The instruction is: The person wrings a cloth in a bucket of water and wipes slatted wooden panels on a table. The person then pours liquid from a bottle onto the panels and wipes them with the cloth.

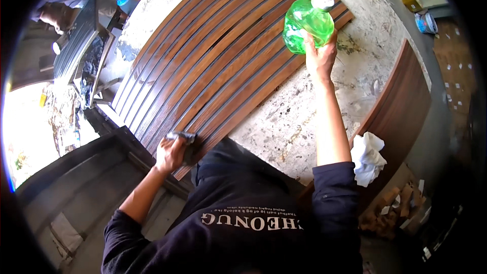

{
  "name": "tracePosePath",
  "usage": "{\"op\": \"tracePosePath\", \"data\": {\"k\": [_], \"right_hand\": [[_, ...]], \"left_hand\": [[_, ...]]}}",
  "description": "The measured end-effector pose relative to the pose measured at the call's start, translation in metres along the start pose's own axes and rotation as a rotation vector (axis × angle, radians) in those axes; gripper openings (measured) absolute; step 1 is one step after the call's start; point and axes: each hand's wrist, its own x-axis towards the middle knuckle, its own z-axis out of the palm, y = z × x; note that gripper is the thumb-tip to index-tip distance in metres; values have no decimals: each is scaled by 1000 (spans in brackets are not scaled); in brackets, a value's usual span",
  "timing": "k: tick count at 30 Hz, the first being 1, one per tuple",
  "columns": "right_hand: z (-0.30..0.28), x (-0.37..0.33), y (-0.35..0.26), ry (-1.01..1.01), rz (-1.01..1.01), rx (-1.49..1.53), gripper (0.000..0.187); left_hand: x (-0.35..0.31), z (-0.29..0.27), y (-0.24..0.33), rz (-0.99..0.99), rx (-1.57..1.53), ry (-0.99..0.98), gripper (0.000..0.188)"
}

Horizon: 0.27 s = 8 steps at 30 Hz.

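Observation:
A slatted brown wooden panel (218, 56) with dark grooves lies across a paint-spotted table (284, 127). My left hand (171, 153) is closed on a dark grey cloth (188, 144), at the panel's near left end. The cloth appears to touch the slats there. In my right hand (321, 57) is a green transparent plastic bottle (310, 24) with a white cap, held up over the panel's right part. The bottle is tilted, and its cap points up and to the right. My fingers behind it are partly hidden.
At the right, a brown board (395, 106) leans by the table, with a crumpled white cloth (368, 158) on it. A dark frame (76, 157) stands at lower left. Another person (66, 15) is at upper left beside a dark slatted panel (81, 45). Cans (425, 22) stand far right.

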Motion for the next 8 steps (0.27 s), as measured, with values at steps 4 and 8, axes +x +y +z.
{"op": "tracePosePath", "data": {"k": [4, 8], "right_hand": [[7, 3, -10, -28, -1, -14, 44], [8, 8, -3, -12, -70, 2, 49]], "left_hand": [[122, 28, 8, 140, 171, 259, 19], [239, 35, 32, 74, 68, 280, 15]]}}
